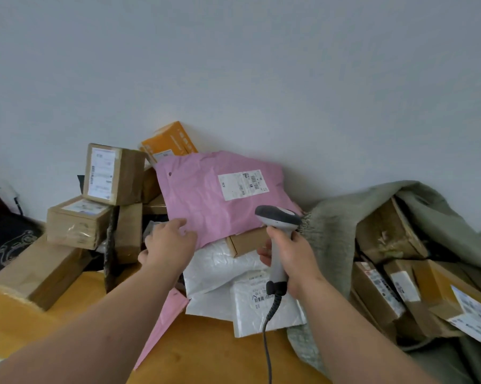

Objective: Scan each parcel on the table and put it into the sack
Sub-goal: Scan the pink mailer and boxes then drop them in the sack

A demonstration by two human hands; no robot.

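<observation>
Now the right hand [292,253] grips the grey scanner [278,217] by its handle, head just beside the pink parcel [206,200] that the left hand [168,242] touches with relaxed fingers, while the grey-green sack [333,217] gapes right of both hands on the tabletop [206,350].
</observation>
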